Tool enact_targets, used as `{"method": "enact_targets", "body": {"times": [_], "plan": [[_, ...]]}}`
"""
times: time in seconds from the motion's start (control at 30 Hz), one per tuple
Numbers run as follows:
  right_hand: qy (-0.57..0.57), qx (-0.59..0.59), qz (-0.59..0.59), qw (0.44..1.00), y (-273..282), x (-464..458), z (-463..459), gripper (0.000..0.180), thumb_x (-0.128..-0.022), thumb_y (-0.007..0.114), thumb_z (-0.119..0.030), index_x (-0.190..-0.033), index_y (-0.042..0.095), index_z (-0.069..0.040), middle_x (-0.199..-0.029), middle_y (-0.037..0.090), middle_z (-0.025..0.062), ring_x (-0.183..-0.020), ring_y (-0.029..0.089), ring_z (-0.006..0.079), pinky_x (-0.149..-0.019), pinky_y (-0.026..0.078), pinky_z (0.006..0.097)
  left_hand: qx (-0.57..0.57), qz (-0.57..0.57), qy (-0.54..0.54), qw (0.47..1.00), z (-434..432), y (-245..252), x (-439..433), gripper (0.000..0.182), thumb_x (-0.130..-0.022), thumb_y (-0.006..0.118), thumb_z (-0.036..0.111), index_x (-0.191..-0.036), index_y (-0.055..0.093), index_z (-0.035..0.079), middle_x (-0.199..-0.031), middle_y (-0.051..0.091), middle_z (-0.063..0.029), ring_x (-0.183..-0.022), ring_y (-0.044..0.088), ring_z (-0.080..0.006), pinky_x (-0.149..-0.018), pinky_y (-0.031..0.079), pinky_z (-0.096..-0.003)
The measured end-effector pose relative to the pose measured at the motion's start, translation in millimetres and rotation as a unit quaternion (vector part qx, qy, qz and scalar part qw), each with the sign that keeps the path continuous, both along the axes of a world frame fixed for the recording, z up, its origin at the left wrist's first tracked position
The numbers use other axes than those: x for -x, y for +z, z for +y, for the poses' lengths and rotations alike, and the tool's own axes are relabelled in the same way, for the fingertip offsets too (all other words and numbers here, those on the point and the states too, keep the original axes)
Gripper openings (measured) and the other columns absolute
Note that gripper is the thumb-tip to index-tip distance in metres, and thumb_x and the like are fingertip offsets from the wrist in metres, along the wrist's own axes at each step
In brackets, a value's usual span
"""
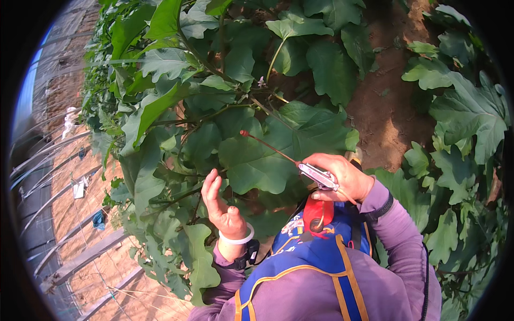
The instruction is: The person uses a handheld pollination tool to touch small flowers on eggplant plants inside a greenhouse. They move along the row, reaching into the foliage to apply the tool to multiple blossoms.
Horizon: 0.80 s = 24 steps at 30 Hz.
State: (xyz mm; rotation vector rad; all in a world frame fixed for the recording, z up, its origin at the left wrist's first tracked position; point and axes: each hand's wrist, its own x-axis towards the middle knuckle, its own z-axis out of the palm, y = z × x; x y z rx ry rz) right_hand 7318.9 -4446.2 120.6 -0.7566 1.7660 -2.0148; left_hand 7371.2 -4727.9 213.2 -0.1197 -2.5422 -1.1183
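Observation:
My right hand is closed around a small silver-and-pink handheld device. From its front end a thin brown wand reaches up and left, ending in a reddish tip over a broad eggplant leaf. A thin cord or tube runs back from the device by my wrist. My left hand, with a white bangle on the wrist, is raised beside the lower leaves, thumb apart and nothing visible in it. A small purple eggplant flower shows among the stems above the wand.
Bare soil separates this plant from another leafy row on the right. Metal poles and sandy ground lie at left. A blue apron with yellow trim and a red pouch-like item hang at my front.

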Motion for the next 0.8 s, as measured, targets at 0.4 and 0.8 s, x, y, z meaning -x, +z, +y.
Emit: {"method": "enact_targets", "body": {"times": [0.4, 0.8], "plan": [[-0.190, -0.080, -0.080, 0.975, 24.5, 7.0, 154.3, 0.068, -0.071, 0.077, -0.027, -0.130, 0.056, -0.001, -0.108, 0.066, 0.0086, -0.097, 0.063, 0.0219, -0.089, 0.049, 0.0326, 0.098, -0.061, -0.127, 0.985, 93.5, -8.5, 100.9, 0.033, -0.089, 0.065, 0.026, -0.110, 0.067, 0.001, -0.114, 0.067, -0.0158, -0.108, 0.063, -0.0332, -0.096, 0.048, -0.0404], [-0.147, -0.205, -0.024, 0.967, 39.4, 150.7, 174.8, 0.061, -0.075, 0.078, -0.022, -0.129, 0.057, -0.003, -0.104, 0.065, 0.0046, -0.090, 0.057, 0.0136, -0.082, 0.049, 0.0293, 0.140, -0.006, -0.136, 0.981, 115.0, -14.9, 260.0, 0.041, -0.075, 0.068, 0.015, -0.115, 0.065, 0.004, -0.117, 0.066, -0.0154, -0.113, 0.058, -0.0368, -0.100, 0.045, -0.0452]]}}
